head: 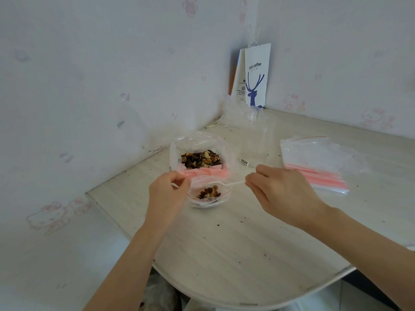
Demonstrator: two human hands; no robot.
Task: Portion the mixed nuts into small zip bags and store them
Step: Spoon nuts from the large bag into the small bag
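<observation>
Presently, a small zip bag (207,197) is found lying on the table (247,239) at the centre of the work area, partly filled with mixed nuts (208,193). Its mouth is held at the 9 o'clock side by the left hand (167,191), whose fingers (179,178) are curled and pinched on the rim; this hold is judged to keep the opening wide for loading. The right hand (280,194), at 3 o'clock of the bag, is closed in a pinch on the handle end of a white plastic spoon (226,184), whose bowl is lodged in the bag's mouth. The supply bag (199,144), larger, clear and open-topped with a pink band along its near edge, is placed just beyond at 12 o'clock, so that the spoon's travel is kept short. A stack of empty zip bags (316,162) with red seal strips is laid at 2 o'clock, well apart, presumably for the next portions. A clear plastic jar (256,135) is stood at 1 o'clock and is judged to be meant for storage; a barcode sticker (244,162) is borne low on it, its digits too small to be read. A paper bag (257,75) is leant in the far corner, printed with a blue deer and wording read as "luckin coffee".
</observation>
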